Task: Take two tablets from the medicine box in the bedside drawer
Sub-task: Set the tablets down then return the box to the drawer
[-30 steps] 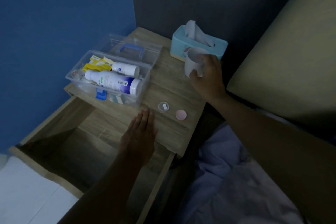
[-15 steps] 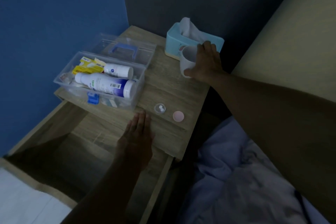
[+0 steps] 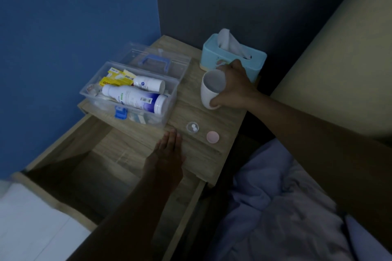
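A clear plastic medicine box (image 3: 169,99) stands open on the wooden bedside table (image 3: 224,118), its lid with a blue handle folded back. Inside lie white bottles (image 3: 135,98) and yellow packets. Two white tablets (image 3: 193,127) rest in a small clear cap near the table's front edge, beside a pink lid (image 3: 212,136). My left hand (image 3: 167,154) lies flat, fingers together, on the table's front edge just left of the cap. My right hand (image 3: 233,89) grips a white cup (image 3: 210,89) standing in front of the tissue box.
The drawer (image 3: 84,167) below the table is pulled out and looks hollow and dark. A teal tissue box (image 3: 233,55) sits at the back right. A blue wall is on the left; a bed with rumpled pale sheets (image 3: 275,207) is on the right.
My right hand has kept hold of the cup and slid it a little forward, away from the tissue box. My left hand has stayed flat on the table's edge.
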The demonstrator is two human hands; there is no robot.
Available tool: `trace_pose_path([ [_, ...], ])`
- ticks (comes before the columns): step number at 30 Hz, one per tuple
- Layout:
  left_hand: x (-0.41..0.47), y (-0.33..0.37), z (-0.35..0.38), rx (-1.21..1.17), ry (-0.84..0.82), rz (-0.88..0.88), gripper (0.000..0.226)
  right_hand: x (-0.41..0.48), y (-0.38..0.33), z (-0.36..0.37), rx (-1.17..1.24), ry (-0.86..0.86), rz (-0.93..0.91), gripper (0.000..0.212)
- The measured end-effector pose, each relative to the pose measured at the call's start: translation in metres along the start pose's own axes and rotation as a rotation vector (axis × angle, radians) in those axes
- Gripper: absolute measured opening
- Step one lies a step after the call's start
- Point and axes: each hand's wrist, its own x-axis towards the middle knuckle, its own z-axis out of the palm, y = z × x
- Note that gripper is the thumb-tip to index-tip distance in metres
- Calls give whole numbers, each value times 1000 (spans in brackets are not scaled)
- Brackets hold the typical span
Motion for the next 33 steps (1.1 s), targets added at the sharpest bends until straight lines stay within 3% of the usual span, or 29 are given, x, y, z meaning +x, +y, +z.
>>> trace_pose_path([
  [5,2,0,1,0,-2,-2,69,-16,-5,13,-47,-77,-17,104],
  [15,2,1,-11,-66,-71,-2,76,-34,-4,22,-39,-31,0,102],
  [18,1,-5,-26,-181,-139,5,78,-37,-4,23,-136,-58,0,111],
  [21,-13,-24,-38,-359,-102,-34,60,-36,-15,16,-92,-63,31,129],
  [25,-37,-61,-51,-338,92,-252,41,-33,-46,15,160,129,-138,90],
  [30,-44,-108,-70,-366,172,-586,45,-14,-97,28,311,143,-60,56],
  [33,-34,-129,-77,-357,296,-488,73,6,-121,42,351,141,30,47],
])
